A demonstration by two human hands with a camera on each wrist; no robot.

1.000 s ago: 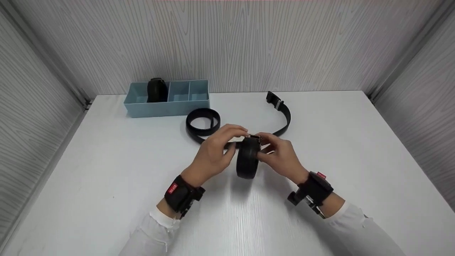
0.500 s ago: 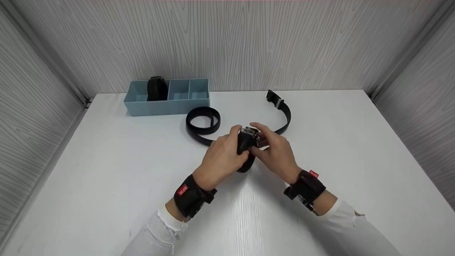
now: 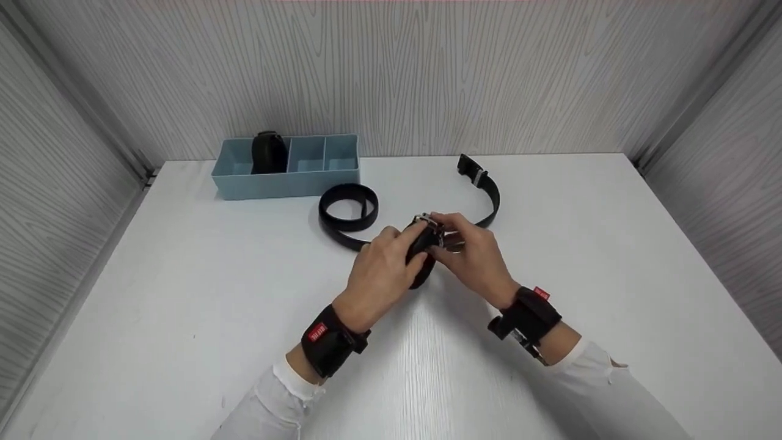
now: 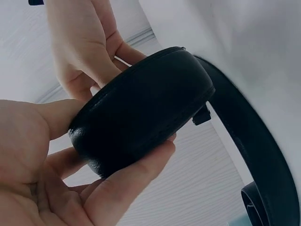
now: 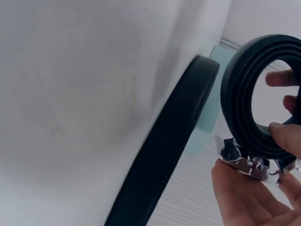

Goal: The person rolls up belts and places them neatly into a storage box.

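Observation:
Both hands hold a rolled black belt [image 3: 421,244] above the white table. Its smooth outer face fills the middle of the left wrist view, where my left hand [image 4: 94,188] grips it from two sides. My right hand [image 3: 479,263] pinches the coil on its right side; in the right wrist view the stacked layers of the rolled belt [image 5: 235,94] show, with a shiny silver buckle [image 5: 256,165] below them. Behind the hands lies a loose black belt [image 3: 349,226], coiled at its left end, with a buckle end [image 3: 478,177] at right. Its middle is hidden by the hands.
A blue-grey divided box [image 3: 281,186] stands at the back left of the table. Another rolled black belt [image 3: 269,154] sits upright in its left compartment. Wood-patterned panels [image 3: 427,79] close off the back and sides of the white table [image 3: 183,275].
My left hand has shifted right and closed round the rolled belt, which has tilted and risen slightly, its buckle turned upward. My right hand stays on its side. The loose belt and box have not moved.

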